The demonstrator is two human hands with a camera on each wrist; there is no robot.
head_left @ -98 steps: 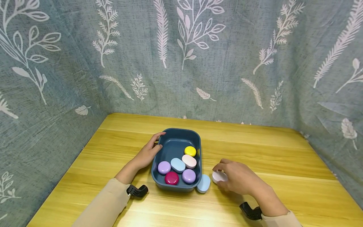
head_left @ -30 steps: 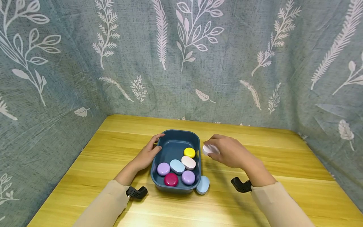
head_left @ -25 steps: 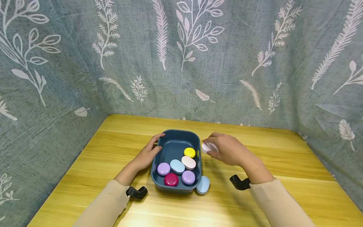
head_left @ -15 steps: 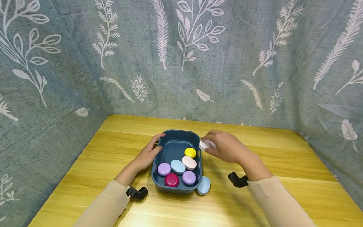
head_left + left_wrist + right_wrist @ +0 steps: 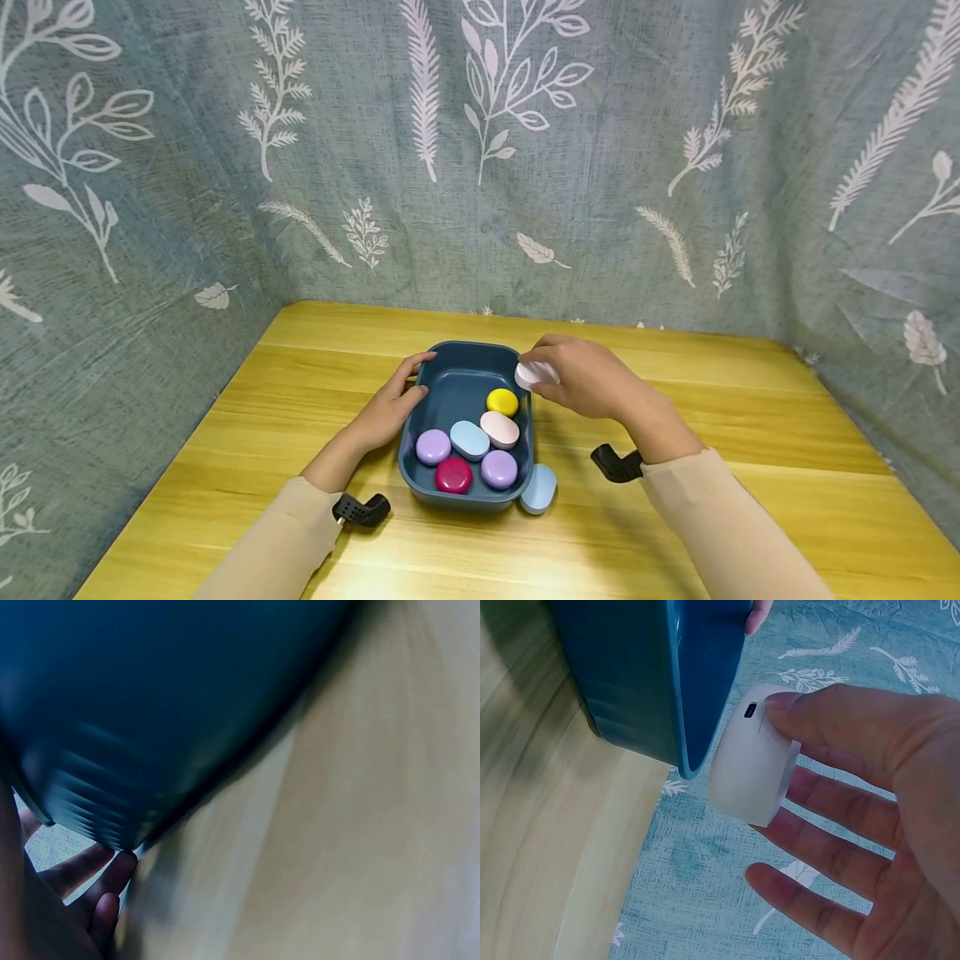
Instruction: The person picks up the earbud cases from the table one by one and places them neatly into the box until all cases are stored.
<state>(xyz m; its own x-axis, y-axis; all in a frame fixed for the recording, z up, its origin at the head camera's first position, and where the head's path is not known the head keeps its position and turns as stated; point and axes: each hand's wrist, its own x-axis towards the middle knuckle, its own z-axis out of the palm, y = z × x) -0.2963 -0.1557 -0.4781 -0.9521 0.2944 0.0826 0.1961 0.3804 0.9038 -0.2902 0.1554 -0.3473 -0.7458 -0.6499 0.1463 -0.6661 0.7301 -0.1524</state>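
Note:
My right hand [image 5: 581, 375] pinches a small white earbud case [image 5: 534, 375] between thumb and fingers, over the right rim of a dark blue bin [image 5: 457, 392]. In the right wrist view, the white case [image 5: 754, 765] shows a charging port and stands beside the rim. My left hand [image 5: 382, 408] holds the bin's left wall, with fingertips at the rim. In the left wrist view its fingers [image 5: 109, 881] touch the bin's outer wall. Inside the bin lie similar rounded cases: yellow [image 5: 502, 402], pale pink [image 5: 499, 429], light blue [image 5: 469, 440], dark red [image 5: 453, 476] and two lilac [image 5: 433, 447].
Another light blue case [image 5: 538, 489] leans against the bin's lower right outer corner, on the wooden table [image 5: 735, 408]. A leaf-patterned grey-blue cloth [image 5: 615, 167] hangs behind the table and along its sides. Each wrist wears a black camera mount [image 5: 362, 509].
My right hand has lifted the white case from beside the light blue one and carried it away from me, then left to the bin's right rim. My left hand stays at the bin.

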